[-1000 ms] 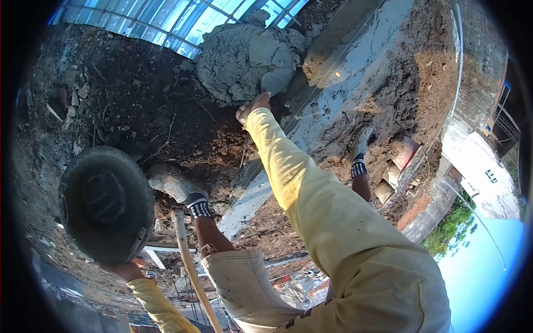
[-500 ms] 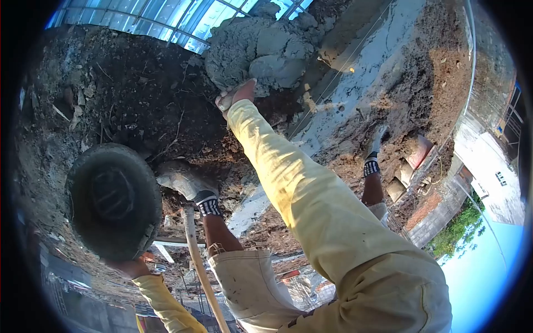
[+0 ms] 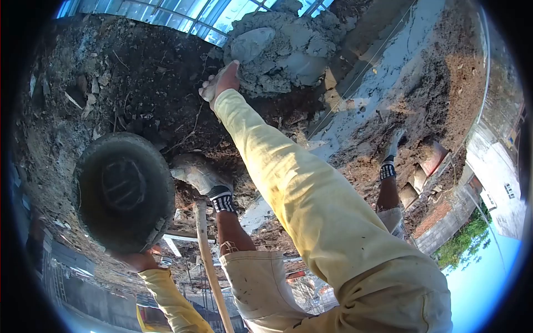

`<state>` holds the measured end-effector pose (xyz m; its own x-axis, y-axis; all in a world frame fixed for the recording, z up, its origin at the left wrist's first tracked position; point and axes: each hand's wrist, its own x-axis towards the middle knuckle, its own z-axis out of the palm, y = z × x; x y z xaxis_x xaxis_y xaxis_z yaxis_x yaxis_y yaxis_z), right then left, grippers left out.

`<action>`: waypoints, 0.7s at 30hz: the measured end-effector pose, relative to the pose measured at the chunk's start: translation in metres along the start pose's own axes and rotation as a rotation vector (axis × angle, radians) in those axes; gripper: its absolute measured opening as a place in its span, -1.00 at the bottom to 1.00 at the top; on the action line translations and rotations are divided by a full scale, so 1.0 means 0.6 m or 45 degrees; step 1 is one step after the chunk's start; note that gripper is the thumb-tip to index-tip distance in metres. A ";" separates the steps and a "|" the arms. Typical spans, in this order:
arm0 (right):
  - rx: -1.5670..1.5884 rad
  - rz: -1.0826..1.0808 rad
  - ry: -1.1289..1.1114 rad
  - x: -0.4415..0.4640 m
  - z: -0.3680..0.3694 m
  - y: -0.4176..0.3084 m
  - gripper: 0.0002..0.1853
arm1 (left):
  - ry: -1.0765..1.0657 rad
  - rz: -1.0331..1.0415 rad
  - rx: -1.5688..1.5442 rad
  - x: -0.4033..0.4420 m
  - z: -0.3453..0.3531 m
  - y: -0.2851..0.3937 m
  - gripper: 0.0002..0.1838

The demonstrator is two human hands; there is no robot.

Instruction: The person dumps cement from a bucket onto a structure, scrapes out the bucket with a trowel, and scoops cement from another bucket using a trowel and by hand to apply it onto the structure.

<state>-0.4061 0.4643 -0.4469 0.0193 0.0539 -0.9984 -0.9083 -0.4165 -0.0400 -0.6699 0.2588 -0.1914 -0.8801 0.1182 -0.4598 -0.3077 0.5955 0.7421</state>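
My left hand [image 3: 135, 260] grips the rim of a round, dark, mortar-stained bucket [image 3: 123, 191]. The bucket's mouth faces me, showing a bare inside with a raised mark on its bottom. My right hand [image 3: 221, 84], in a long yellow sleeve, is stretched forward with the thumb apart from loosely bent fingers. Nothing shows in it. Just beyond it, a heap of wet grey mortar [image 3: 283, 55] lies on the dark soil; whether the hand touches the heap is hard to tell.
A wooden pole [image 3: 210, 266] stands beside my left foot [image 3: 202, 176]. My right foot [image 3: 393, 147] is on broken soil near bricks [image 3: 433, 158]. A taut string [image 3: 369, 69] runs along a grey mortar strip [image 3: 383, 77]. Metal sheeting [image 3: 166, 16] lies at the top.
My right hand has shifted slightly left and up, and its fingers show more clearly beside the mortar. The bucket has moved a little right and up in view, as has the whole scene.
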 end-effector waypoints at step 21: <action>-0.433 -0.012 -0.003 0.015 -0.139 -0.142 -0.42 | -0.072 0.094 0.151 0.006 -0.017 -0.007 -0.12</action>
<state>-0.2939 0.4244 -0.4558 0.0256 0.0607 -0.9978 -0.7165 -0.6950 -0.0607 -0.6755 0.2485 -0.1911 -0.8761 0.2077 -0.4350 -0.1949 0.6728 0.7137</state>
